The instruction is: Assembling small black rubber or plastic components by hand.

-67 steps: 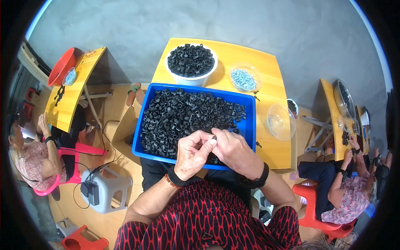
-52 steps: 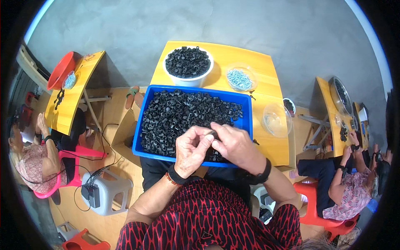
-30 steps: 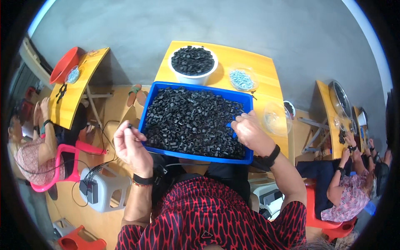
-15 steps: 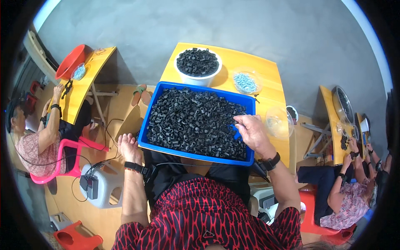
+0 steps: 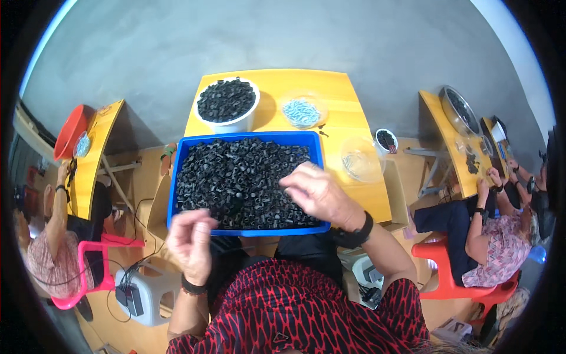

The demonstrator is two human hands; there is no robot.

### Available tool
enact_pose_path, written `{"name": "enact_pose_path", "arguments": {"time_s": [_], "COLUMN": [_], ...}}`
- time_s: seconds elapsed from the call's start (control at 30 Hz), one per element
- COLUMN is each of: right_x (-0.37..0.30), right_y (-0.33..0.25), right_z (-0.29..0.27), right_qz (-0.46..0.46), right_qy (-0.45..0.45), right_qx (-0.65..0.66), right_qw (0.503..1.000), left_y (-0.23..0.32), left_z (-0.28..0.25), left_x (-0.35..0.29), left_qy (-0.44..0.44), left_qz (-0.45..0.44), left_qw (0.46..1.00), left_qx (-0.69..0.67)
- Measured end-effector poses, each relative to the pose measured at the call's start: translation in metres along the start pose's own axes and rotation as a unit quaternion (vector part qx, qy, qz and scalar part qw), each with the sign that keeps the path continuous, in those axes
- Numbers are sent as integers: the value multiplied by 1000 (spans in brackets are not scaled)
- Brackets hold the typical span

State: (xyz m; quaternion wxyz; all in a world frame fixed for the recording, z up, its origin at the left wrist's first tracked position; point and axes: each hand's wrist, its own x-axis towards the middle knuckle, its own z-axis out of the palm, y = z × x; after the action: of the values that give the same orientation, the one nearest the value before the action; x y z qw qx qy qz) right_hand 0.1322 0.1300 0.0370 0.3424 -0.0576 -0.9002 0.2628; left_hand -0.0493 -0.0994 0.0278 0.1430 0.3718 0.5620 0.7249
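Observation:
A blue tray point(image 5: 319, 154), heaped with small black plastic parts point(image 5: 242, 177), sits in front of me at the table's near edge. At its near left corner is my left hand point(image 5: 193, 241), thumb and fingers drawn together. My right hand point(image 5: 316, 193) hovers over the right side of the heap, its fingers curled toward the thumb. Whatever either hand may be holding is too small or hidden to make out. Behind the tray stand a white bucket point(image 5: 226, 126) full of similar black pieces and a clear bowl point(image 5: 303, 111) of pale blue sticks.
The yellow table point(image 5: 348, 112) also carries another clear bowl point(image 5: 361, 160) with a few sticks. A white tub point(image 5: 386, 141) of black parts stands beyond its right edge. Co-workers sit at yellow tables left and right. Cables hang by a grey stool point(image 5: 144, 295) at my left.
My left hand has come up to the tray's near left corner, its fingers closing. The right has moved left from the tray's right edge over the heap. The view has shifted.

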Motion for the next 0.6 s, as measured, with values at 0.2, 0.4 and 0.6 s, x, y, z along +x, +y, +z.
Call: {"name": "enact_pose_path", "arguments": {"time_s": [0.2,0.4,0.6], "right_x": [-1,-19,-30], "right_y": [-42,-37,37], "right_z": [4,-10,-66], "right_qz": [-65,-20,113], "right_qy": [-5,-26,42], "right_qx": [-7,9,-112], "right_qw": [998,999,986], "left_y": [-5,-20,-29], "left_z": [69,92,103], "left_x": [3,8,17], "left_qy": [-152,-185,-168], "left_qz": [-153,-184,-189], "left_qw": [970,957,961], "left_qx": [-109,-130,-109]}}
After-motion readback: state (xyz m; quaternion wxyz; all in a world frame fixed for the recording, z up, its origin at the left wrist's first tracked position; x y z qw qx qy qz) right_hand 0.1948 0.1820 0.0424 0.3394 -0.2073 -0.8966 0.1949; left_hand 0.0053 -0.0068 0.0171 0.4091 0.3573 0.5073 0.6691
